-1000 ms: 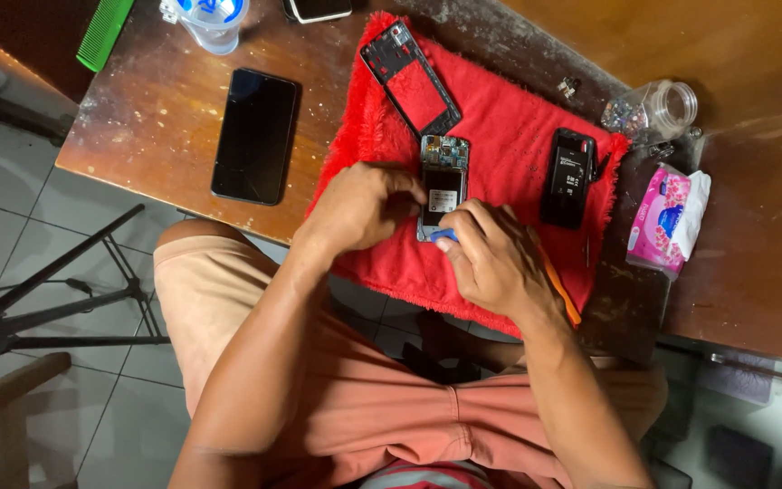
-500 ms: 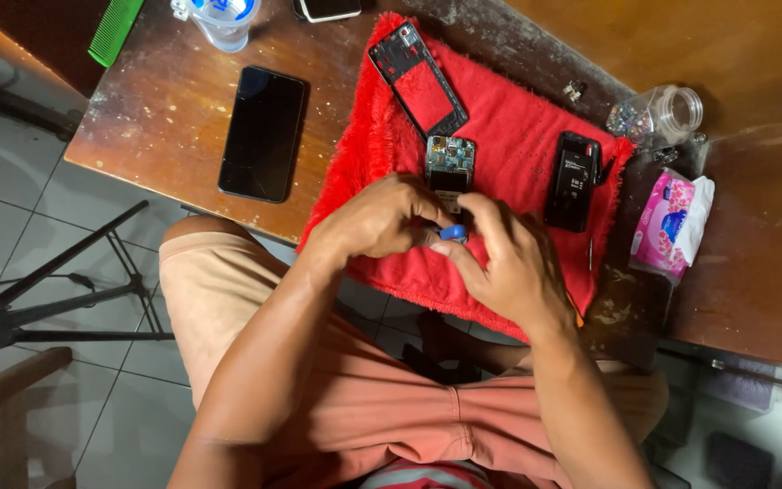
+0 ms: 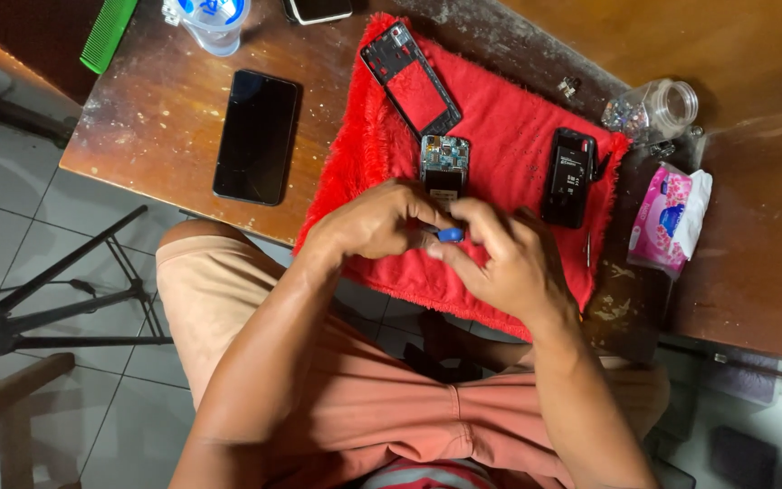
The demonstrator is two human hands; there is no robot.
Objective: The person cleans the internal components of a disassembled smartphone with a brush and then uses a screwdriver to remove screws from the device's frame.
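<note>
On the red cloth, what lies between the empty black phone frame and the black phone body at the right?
In the head view, the red cloth is bare between the empty black phone frame and the black phone body; the opened phone with its circuit board lies lower down.

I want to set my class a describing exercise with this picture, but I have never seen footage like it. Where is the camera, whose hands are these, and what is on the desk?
The camera sits on a person's head and looks down, so both hands are that person's own. The left hand and right hand meet over a red towel, pinching a small blue tool between the fingers. Just beyond them lies an opened phone body. Also on the towel: a phone frame and a black phone part. On the wooden table lie a black phone, a green comb, a glass jar and a tissue pack.
</note>
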